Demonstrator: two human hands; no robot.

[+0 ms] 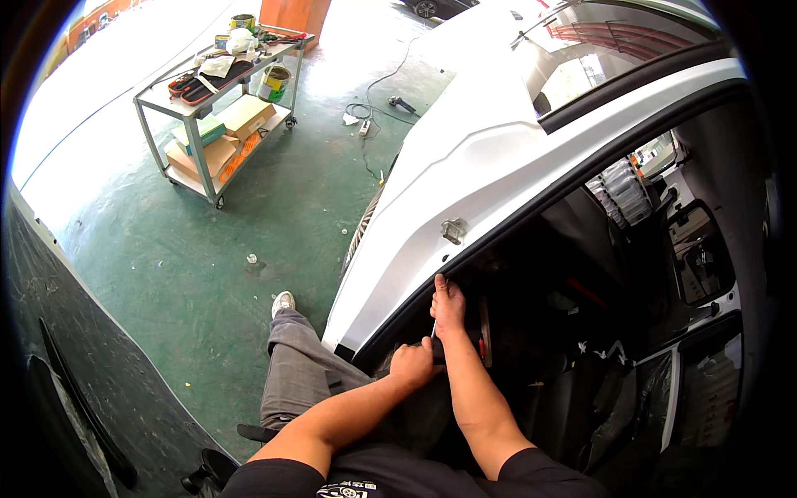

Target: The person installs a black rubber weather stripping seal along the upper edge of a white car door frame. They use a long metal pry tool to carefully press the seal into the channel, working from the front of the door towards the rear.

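Both of my hands are at the white vehicle's door opening, close to the black rubber seal along its edge. A thin shiny metal rod runs between them; its exact kind is hard to make out. My left hand is closed in a fist at the rod's lower end, around a dark part like a handle. Further forward, my right hand is closed on the rod's upper part, thumb up beside the seal. The dark interior hides the rod's far end. A metal door striker sits on the white frame just ahead.
An open door panel curves along the left. On the green floor stands a two-shelf metal cart with tools, cans and boxes. A corded power tool lies beyond. Inside the vehicle, a red-handled item is near my right forearm.
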